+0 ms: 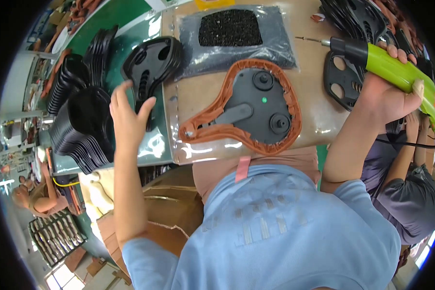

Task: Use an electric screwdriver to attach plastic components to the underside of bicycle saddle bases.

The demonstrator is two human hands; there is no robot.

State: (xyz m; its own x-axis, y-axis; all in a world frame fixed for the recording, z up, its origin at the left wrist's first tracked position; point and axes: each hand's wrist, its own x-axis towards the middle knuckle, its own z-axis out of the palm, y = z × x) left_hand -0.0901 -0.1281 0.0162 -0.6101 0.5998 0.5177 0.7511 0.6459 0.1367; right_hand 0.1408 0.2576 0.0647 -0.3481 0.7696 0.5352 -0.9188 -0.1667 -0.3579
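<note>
My right hand (389,94) is wrapped round a lime-green electric screwdriver (389,63), its thin bit pointing left above the table. A saddle-shaped seat (256,106) lies underside up in front of me. Its brown cover is folded over the rim round a dark grey base with two round fittings and a small green dot. My left hand (126,113) is raised with fingers apart, beside a small stack of black plastic saddle-shaped shells (154,60). Whether the fingertips touch the stack, I cannot tell. Nothing shows in that hand.
Nested black shells (84,125) stand in stacks at the left. A clear bag of small black screws (229,29) lies at the back. More black shells (343,79) are at the right, beside other people (406,188). A cardboard box (171,208) sits below the table edge.
</note>
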